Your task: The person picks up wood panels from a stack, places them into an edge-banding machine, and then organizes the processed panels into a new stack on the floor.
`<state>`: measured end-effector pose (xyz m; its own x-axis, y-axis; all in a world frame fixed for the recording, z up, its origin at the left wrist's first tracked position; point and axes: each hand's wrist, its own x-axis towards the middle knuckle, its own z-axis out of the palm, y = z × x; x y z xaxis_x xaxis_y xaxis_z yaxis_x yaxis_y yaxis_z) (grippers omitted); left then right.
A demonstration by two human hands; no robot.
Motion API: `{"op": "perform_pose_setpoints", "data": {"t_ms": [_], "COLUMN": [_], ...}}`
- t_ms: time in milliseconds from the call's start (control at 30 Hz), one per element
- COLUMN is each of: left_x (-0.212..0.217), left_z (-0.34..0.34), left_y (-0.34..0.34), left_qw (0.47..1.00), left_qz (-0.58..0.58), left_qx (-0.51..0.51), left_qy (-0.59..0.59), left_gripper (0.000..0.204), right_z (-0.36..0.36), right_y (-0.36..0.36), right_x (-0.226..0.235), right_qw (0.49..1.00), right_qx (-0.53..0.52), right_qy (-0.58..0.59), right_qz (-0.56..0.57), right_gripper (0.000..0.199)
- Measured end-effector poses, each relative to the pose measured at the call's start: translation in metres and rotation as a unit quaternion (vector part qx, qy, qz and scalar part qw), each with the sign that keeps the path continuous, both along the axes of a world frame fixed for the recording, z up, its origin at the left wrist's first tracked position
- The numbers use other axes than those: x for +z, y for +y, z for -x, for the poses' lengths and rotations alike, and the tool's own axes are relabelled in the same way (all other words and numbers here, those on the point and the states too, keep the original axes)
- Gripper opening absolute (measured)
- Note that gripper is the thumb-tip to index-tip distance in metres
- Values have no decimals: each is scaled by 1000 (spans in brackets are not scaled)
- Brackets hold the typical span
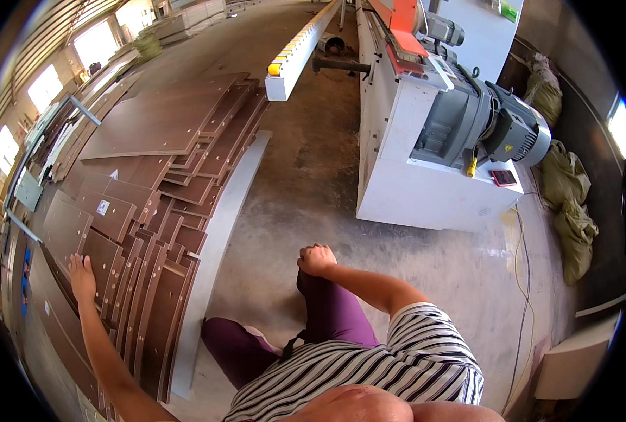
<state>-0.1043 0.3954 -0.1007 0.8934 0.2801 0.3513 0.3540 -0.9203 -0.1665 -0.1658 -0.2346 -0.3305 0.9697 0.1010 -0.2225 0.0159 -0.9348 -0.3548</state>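
Note:
My left hand [83, 278] lies flat on a dark brown board in a low stack of brown panels [151, 116], its fingers stretched out and nothing in its grip. The panels overlap in uneven steps, with small round holes along their edges. A small white label [102, 207] sticks to one board ahead of that hand. My right hand [317, 260] rests on my raised knee, its fingers curled in and pressed together. I see nothing held in it, though the palm is hidden. Purple trousers [337, 309] cover my bent legs.
A long pale strip [221, 239] runs along the stack's right edge. Ahead right stands a white machine [425, 190] with a grey motor [517, 123] and a red phone-like device [502, 178]. A roller rail [306, 46] juts forward. Cables and green sacks [566, 176] lie right.

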Motion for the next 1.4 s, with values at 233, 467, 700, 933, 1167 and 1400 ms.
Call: {"op": "perform_pose_setpoints", "data": {"t_ms": [233,467,700,933,1167,1400], "left_x": [-4,-3,-13,-3,-4,-1], "left_z": [6,10,7,4,16,10], "left_y": [-6,-18,-4,-22,-14,-20], "left_qw": [998,997,995,996,989,993], "left_qz": [5,8,25,47,76,39], "left_qx": [-22,-17,-8,4,-46,-36], "left_qy": [-53,-81,-93,-71,-120,-109], "left_gripper": [54,51,51,51,50,54], "right_z": [2,4,5,5,-1,4], "right_y": [-6,-6,-4,-11,-7,-7], "right_x": [-3,-3,-12,-16,-18,-16], "right_qw": [1000,1000,998,997,999,996], "right_qx": [-19,-28,-19,-24,-14,-17], "right_qy": [-8,-8,-64,-72,-48,-83], "right_qz": [-5,5,-11,-13,4,-32], "right_gripper": [32,32,29,28,30,30]}}
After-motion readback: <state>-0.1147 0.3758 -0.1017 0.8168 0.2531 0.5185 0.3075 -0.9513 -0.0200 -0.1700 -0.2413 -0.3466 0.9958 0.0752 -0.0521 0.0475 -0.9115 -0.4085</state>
